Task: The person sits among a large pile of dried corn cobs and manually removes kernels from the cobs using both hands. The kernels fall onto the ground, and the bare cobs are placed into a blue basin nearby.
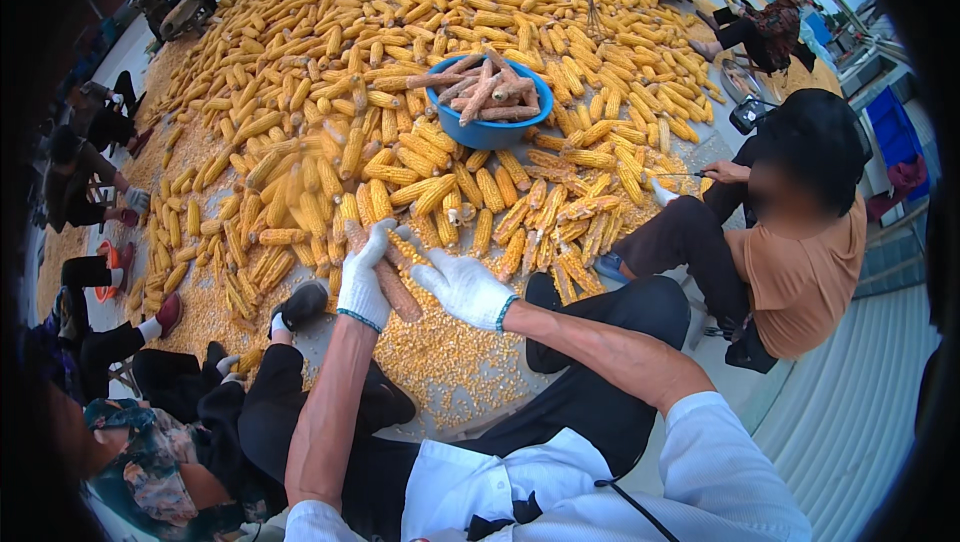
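Observation:
My left hand point(364, 287), in a white knit glove with a green cuff, is closed round a stripped, reddish-brown corn cob point(398, 294) that slants down between my hands. Beside it lies a partly kernelled yellow ear of corn point(407, 251), pressed against the cob. My right hand point(463, 288), gloved the same way, has its fingers on the lower end of that ear; its far fingers are partly hidden. Below both hands, loose yellow kernels point(450, 362) are spread between my legs. Just beyond my hands begins a large heap of corn ears point(420, 157).
A blue basin point(460, 132) of stripped cobs stands on the heap. Close on my right sits a person in an orange-brown shirt point(805, 277), holding a thin tool. Another in a floral top point(140, 452) sits at my left. A fork point(592, 17) stands in the heap; several people surround it.

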`<action>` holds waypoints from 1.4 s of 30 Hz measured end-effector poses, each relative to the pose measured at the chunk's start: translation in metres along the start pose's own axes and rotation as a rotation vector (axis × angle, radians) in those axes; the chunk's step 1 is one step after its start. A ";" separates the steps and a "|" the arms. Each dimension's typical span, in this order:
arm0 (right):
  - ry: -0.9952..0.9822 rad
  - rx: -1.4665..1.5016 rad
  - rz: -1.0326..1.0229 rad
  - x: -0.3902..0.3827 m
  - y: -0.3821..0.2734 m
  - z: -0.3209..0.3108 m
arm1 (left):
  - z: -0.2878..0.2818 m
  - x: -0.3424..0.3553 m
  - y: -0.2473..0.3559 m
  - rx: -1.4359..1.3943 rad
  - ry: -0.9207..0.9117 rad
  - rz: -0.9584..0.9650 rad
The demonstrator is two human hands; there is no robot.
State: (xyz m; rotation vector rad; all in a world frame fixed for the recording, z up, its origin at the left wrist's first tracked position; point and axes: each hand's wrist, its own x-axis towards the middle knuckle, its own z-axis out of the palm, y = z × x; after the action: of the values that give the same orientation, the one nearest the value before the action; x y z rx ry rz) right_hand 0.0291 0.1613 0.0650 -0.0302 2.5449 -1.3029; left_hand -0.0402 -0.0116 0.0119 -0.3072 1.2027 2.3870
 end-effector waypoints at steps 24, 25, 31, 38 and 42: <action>-0.004 -0.061 -0.022 0.004 0.010 0.004 | 0.002 -0.004 -0.001 -0.018 -0.017 -0.051; 0.005 -0.063 -0.023 0.004 0.012 0.005 | 0.004 -0.004 -0.001 -0.015 -0.013 -0.056; -0.002 -0.050 -0.017 0.004 0.013 0.005 | 0.012 -0.009 0.002 -0.027 0.013 -0.061; 0.033 -0.028 -0.040 0.005 0.019 0.008 | 0.012 -0.009 0.001 -0.019 -0.023 -0.063; 0.008 -0.008 0.000 0.004 0.017 0.006 | 0.011 -0.007 0.001 -0.008 -0.036 -0.073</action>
State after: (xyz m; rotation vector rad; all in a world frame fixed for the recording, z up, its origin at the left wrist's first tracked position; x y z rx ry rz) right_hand 0.0287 0.1663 0.0476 -0.0272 2.5570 -1.2955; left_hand -0.0341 -0.0058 0.0219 -0.3046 1.1461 2.3255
